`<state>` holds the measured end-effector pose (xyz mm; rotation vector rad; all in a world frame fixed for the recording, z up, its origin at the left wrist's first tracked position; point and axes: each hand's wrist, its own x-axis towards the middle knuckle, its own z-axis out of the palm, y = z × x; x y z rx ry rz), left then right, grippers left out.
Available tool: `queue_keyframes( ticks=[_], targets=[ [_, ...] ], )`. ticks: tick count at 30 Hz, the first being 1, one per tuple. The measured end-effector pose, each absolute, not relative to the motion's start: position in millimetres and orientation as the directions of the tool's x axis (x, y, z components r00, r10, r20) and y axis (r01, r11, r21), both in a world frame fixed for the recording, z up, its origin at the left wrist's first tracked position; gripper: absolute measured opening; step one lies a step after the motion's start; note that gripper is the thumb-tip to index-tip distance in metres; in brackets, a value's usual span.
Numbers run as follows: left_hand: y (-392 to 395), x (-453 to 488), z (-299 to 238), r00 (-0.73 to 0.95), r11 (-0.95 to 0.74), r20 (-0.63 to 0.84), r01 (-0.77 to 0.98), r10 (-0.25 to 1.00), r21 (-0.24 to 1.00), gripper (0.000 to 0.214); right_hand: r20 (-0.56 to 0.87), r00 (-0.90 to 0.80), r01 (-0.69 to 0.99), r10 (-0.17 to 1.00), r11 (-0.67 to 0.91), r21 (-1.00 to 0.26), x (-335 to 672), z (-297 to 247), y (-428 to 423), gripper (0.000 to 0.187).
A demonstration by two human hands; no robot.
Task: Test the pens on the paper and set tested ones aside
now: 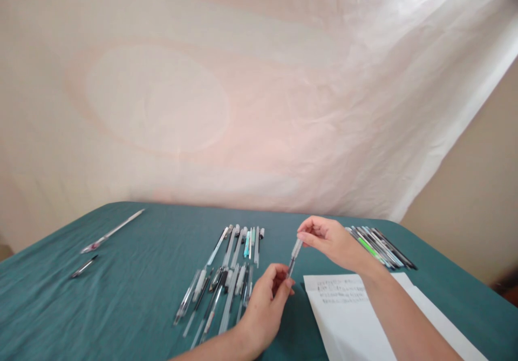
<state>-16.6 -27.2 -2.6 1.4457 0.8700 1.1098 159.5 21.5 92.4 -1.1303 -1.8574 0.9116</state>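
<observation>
Between my two hands a clear-barrelled pen point(295, 254) is held at a tilt above the table. My left hand point(267, 301) pinches its lower end, fingers closed. The thumb and forefinger of my right hand point(326, 239) grip the frosted cap end at the top. Whether the cap is fully seated on the barrel, I cannot tell. Just left of my left hand lies a loose group of pens point(216, 301), partly hidden by that hand. Beneath my right forearm is a white paper sheet point(343, 318) with several lines of handwriting near its top.
Another row of pens point(237, 245) lies behind the loose group. More pens, one bright green, form a cluster point(380, 247) at the right. On the left are a long, thin clear-wrapped item point(115, 231) and a short dark pen point(84, 266). A pale cloth point(259, 107) hangs behind the green-covered table point(137, 307).
</observation>
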Motion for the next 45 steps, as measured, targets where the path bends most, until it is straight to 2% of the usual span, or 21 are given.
queue_keyframes(
  ticks=[7, 14, 20, 25, 27, 29, 32, 39, 45],
  targets=[
    [-26.1, -16.3, -3.1, 0.292, -0.161, 0.172, -0.061, 0.941, 0.985, 0.013, 0.183, -0.321, 0.306, 0.929, 0.284, -0.909, 155.1, 89.7, 23.5, 0.026],
    [-26.3, -17.0, -6.1, 0.290, -0.181, 0.191, -0.061, 0.938, 0.982, 0.013, 0.173, -0.325, 0.398, 0.930, 0.300, -0.867, 154.4, 91.9, 19.3, 0.025],
    [-25.1, -17.0, -8.5, 0.285, -0.175, 0.189, -0.076, 0.940, 0.982, 0.016, 0.122, -0.311, 0.430, 0.942, 0.254, -0.866, 156.8, 85.3, 22.5, 0.031],
    [-23.7, -16.9, -4.9, 0.285, -0.124, 0.155, -0.125, 0.946, 0.984, 0.020, 0.027, -0.472, 0.249, 0.881, 0.163, -0.955, 161.5, 82.9, 24.6, 0.041],
    [-23.9, -16.5, -3.8, 0.292, -0.125, 0.161, -0.139, 0.943, 0.982, 0.021, 0.032, -0.524, 0.162, 0.851, 0.137, -0.977, 162.6, 79.7, 25.9, 0.046],
    [-24.4, -16.0, -3.4, 0.299, -0.131, 0.171, -0.150, 0.939, 0.980, 0.020, 0.048, -0.539, 0.115, 0.841, 0.130, -0.985, 162.2, 75.2, 27.6, 0.042],
    [-25.2, -15.4, -4.0, 0.309, -0.131, 0.175, -0.159, 0.935, 0.979, 0.019, 0.056, -0.517, 0.101, 0.854, 0.126, -0.987, 159.1, 69.5, 30.2, 0.032],
    [-25.4, -14.9, -4.4, 0.314, -0.147, 0.192, -0.162, 0.930, 0.976, 0.015, 0.054, -0.439, 0.118, 0.897, 0.117, -0.986, 154.8, 69.0, 29.4, 0.025],
    [-24.0, -15.4, -5.3, 0.305, -0.135, 0.177, -0.153, 0.936, 0.979, 0.014, 0.084, -0.444, 0.062, 0.892, 0.124, -0.990, 158.2, 73.0, 28.0, 0.035]
  ],
)
